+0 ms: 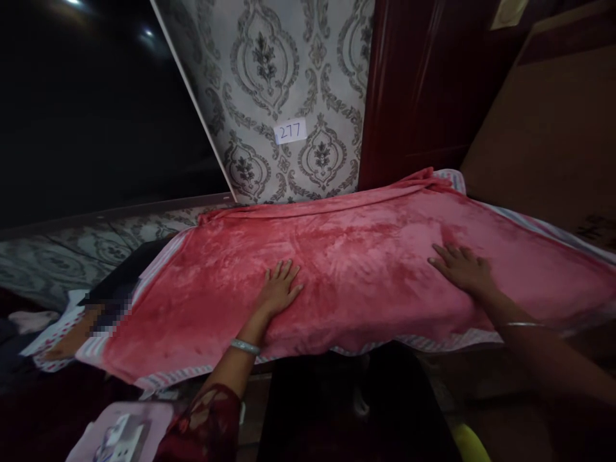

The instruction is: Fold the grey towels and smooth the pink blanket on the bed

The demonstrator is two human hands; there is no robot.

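A pink-red plush blanket [346,256] lies spread over a long low surface, with folds along its far edge. Beneath it a striped cloth [158,260] shows at the left side, the front and the right. My left hand [279,287] rests palm down on the blanket, left of its middle, fingers spread. Farther right, my right hand [462,269] also lies flat on the plush with its fingers apart. Neither hand grips anything. What stands under the cloths is mostly hidden.
A large dark screen [106,109] rises at the back left, beside patterned wallpaper [289,70] bearing a paper label [290,131] marked 277. A dark red door or panel [418,90] and a big cardboard box [553,122] stand at the right. A pink stool-like thing [158,414] is at lower left.
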